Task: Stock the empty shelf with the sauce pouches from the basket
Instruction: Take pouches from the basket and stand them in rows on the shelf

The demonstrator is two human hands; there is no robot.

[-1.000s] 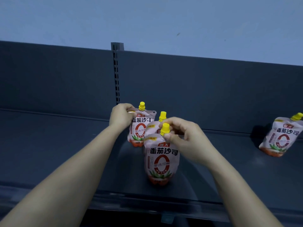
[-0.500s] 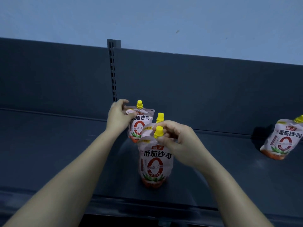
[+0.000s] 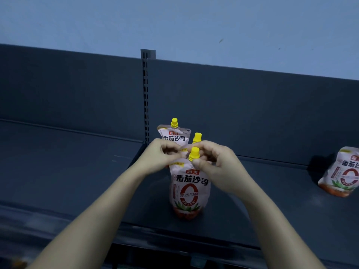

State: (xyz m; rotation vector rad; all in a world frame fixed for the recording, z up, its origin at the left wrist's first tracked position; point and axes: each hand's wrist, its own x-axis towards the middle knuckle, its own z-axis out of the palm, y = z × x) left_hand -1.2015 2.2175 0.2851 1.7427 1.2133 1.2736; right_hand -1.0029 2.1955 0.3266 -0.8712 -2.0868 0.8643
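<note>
Only one view is given, taken from a camera worn on the head. The scene is seen from above and in front of the dark shelf, looking forward and slightly down, so that the shelf board fills the lower two thirds of the frame and the pale blue wall the upper third. The horizon is tilted: the top edge of the back panel slopes down toward the right of the frame. The view is taken close in, at arm's reach, with both forearms entering from the bottom edge and meeting just right of centre. Wide-angle stretching is seen at the edges. No second view is given, so no overlap can be told.
</note>
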